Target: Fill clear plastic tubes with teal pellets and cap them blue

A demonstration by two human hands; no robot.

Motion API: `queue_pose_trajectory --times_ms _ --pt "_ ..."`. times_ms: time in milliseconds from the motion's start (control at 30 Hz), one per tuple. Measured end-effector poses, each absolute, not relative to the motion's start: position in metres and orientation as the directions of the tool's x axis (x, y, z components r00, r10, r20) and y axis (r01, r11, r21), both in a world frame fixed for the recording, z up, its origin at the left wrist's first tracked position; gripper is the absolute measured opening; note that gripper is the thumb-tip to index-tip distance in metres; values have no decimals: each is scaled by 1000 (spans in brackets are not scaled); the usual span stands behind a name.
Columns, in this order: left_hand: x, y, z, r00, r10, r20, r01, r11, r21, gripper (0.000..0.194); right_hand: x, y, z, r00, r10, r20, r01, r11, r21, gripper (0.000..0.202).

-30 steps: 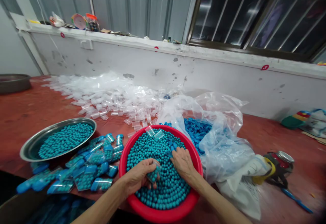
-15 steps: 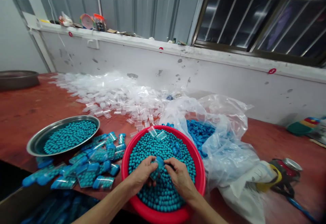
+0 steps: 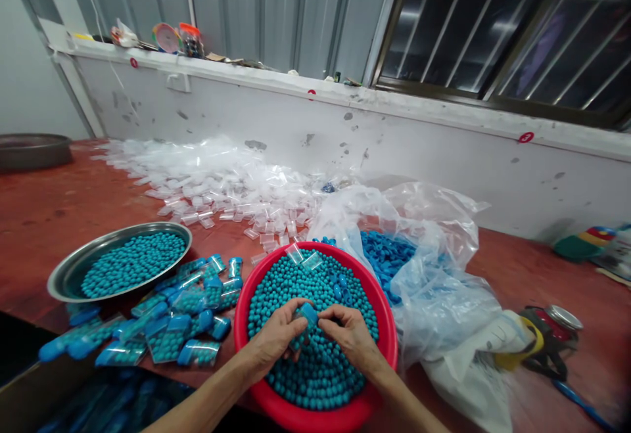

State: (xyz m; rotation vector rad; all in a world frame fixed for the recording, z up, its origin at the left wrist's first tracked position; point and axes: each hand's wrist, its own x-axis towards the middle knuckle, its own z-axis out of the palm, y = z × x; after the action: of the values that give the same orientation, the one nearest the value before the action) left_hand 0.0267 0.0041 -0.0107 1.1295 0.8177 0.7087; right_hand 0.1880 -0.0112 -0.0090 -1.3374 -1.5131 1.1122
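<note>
Over a red basin (image 3: pixel 389 354) full of teal beads (image 3: pixel 315 380), my left hand (image 3: pixel 279 336) grips a small clear container (image 3: pixel 306 318) with a blue cap and beads inside. My right hand (image 3: pixel 348 334) is at the container's right side, thumb and fingertips pinched together; whether something small is between them is hidden. Two empty clear containers (image 3: pixel 311 261) and a few blue caps (image 3: pixel 341 288) lie on the beads in the basin. Filled, blue-capped containers (image 3: pixel 170 334) are piled left of the basin.
A metal bowl (image 3: pixel 55 282) of beads stands at the left. Many clear containers (image 3: pixel 221 177) are heaped behind. Plastic bags (image 3: pixel 444 288) with blue caps (image 3: pixel 387 252) lie right of the basin, near a red and yellow device (image 3: pixel 552 334). More filled containers sit in a box (image 3: pixel 34 390) at lower left.
The view has shifted very slightly. Both hands stay over the basin, with the container still in my left hand and little other movement.
</note>
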Motion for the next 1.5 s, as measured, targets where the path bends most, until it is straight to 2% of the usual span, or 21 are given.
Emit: queue_pose_trajectory --times_ms 133,267,400,567,700,767,833,900,1000,1067,1167,1233,1367,1433,1500 --pt "28 3 -8 484 854 -188 -35 234 972 37 189 -12 -3 -166 981 102 326 152 -933 13" --pt "29 2 -9 500 846 -184 -32 230 973 42 193 -10 2 -188 981 -36 221 7 -975 10" --pt "30 2 -9 511 846 -151 -89 227 970 37 193 -9 2 -210 975 -67 198 -25 -980 8" --pt "29 3 -11 475 867 -148 -72 206 976 33 189 -14 -3 -203 979 26 247 77 -966 11" --pt "27 4 -13 479 863 -159 -42 204 978 38 196 -11 2 -266 961 -71 55 -59 -997 18" --pt "28 4 -12 526 834 -169 -13 206 978 40 200 -7 5 -227 969 -99 -55 -114 -992 29" --pt "31 3 -10 544 823 -163 12 187 982 39 201 -4 7 -146 986 -86 -73 -97 -993 41" --pt "34 0 -8 506 849 -155 29 163 986 38 198 -5 10 -122 992 -24 57 -17 -998 44" --pt "37 -4 -6 413 898 -154 62 141 988 38 189 -16 12 -265 958 109 342 199 -918 40" --pt "39 -6 -6 361 927 -105 33 100 994 37 183 -25 11 -361 927 101 470 274 -839 57" --pt "40 -8 -2 356 933 -46 -71 76 995 34 174 -33 5 -354 935 2 615 234 -753 95" --pt "42 -8 3 392 918 -61 -118 116 986 31 168 -36 2 -310 950 39 678 250 -691 94" --pt "46 -10 10 376 923 -80 -150 146 978 25 158 -41 3 -262 937 231 790 346 -507 83" --pt "48 -10 9 345 937 -58 -121 105 987 22 156 -44 4 -254 935 248 827 343 -446 84" --pt "48 -11 6 300 954 -8 -70 31 997 17 156 -45 4 -261 939 224 827 337 -450 85"
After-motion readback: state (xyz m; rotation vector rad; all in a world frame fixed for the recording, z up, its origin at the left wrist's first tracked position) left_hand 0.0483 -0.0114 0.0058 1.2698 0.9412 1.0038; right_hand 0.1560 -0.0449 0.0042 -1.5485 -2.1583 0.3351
